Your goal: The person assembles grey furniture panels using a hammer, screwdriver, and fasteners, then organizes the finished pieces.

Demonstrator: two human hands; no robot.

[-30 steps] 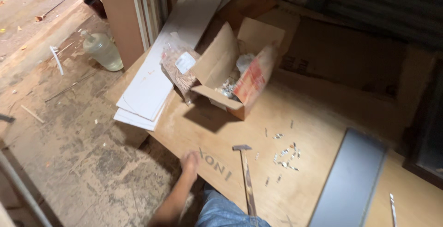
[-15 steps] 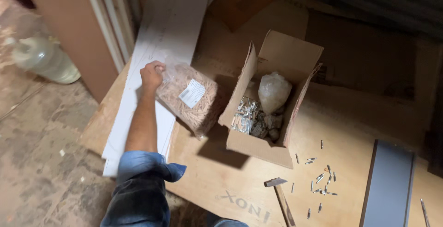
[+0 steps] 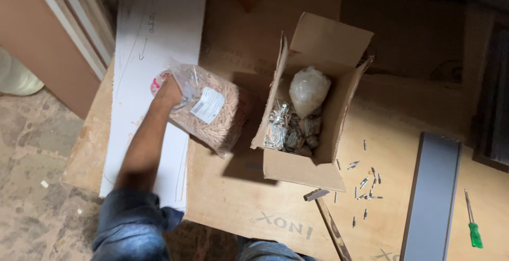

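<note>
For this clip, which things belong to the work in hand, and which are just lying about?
In hand:
- left hand reaching into the clear bag of wooden dowels
- white board under the bag

Lying about:
- open cardboard box of metal fittings
- loose screws
- hammer
- green screwdriver
- grey panel

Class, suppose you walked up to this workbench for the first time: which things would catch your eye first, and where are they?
The left hand grips a clear bag of wooden dowels, left of centre over a white panel. Beside it, mid-picture, stands an open cardboard box holding metal fittings and a tied plastic bag. To its right, loose screws lie scattered on the plywood, near a hammer.
</note>
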